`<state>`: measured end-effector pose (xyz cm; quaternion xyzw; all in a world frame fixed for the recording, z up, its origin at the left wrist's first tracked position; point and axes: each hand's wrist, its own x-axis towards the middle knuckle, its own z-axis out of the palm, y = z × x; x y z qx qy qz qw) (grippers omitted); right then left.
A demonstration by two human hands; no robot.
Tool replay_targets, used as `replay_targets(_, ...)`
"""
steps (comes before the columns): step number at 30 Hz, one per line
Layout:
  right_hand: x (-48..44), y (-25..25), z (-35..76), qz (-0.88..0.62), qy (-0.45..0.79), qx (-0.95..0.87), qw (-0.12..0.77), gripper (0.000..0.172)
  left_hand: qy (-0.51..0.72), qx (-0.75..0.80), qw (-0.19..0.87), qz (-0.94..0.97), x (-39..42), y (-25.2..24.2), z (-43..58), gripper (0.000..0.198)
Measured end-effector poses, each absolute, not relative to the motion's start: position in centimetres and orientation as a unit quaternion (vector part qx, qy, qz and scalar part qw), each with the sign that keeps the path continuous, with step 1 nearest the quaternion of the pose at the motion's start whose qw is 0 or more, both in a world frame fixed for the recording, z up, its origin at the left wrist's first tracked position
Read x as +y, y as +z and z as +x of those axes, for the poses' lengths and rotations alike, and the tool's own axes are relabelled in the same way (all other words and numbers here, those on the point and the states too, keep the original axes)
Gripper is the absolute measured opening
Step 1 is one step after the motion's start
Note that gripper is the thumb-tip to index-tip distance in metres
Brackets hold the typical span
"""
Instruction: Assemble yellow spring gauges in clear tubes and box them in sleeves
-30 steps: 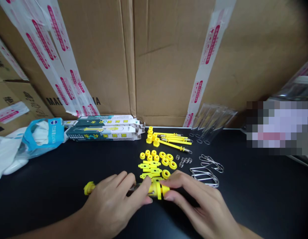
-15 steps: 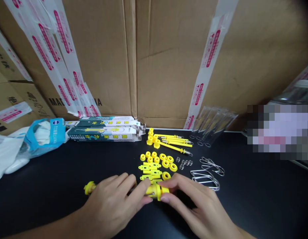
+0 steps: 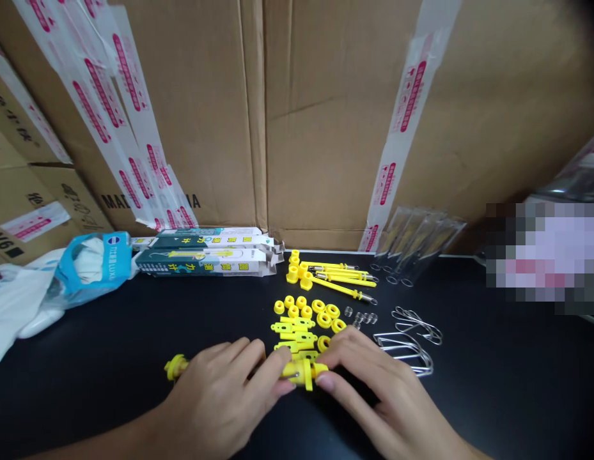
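Note:
My left hand point(image 3: 224, 390) is wrapped around the tube of a spring scale point(image 3: 295, 369) that lies crosswise in front of me. Its yellow left end point(image 3: 176, 367) sticks out beyond my palm; my fingers hide the middle. At the right end is a yellow flanged collar point(image 3: 309, 375). My right hand point(image 3: 378, 383) pinches the small yellow end piece point(image 3: 320, 368) just past that collar between thumb and fingers. Close behind my hands lie flat yellow plastic pieces point(image 3: 297, 336), yellow rings point(image 3: 324, 319) and small yellow caps point(image 3: 301, 302).
Small springs point(image 3: 364, 317) and bent wire hooks point(image 3: 406, 351) lie to the right. Yellow rods with springs point(image 3: 344, 275) and clear tubes point(image 3: 416, 239) are farther back. Printed boxes point(image 3: 205, 260) and a blue tissue pack point(image 3: 93, 265) stand back left, before a large carton point(image 3: 311, 160).
The view has shifted slightly, so the background sits a little lower and farther right. Both hands keep their hold on the spring scale; the right fingers have shifted slightly at its end piece.

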<state>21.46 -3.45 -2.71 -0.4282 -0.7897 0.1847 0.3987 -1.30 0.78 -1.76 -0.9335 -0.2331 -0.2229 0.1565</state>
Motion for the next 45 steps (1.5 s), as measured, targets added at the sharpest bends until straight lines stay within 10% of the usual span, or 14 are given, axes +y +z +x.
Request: replay_targets(45, 0.5, -1.6, 23.0, -0.499, 0.063, -0.796, 0.336, 0.036, -0.226, -0.255, 0.135, -0.93, 0.9, -1.9, -1.1, 0.039)
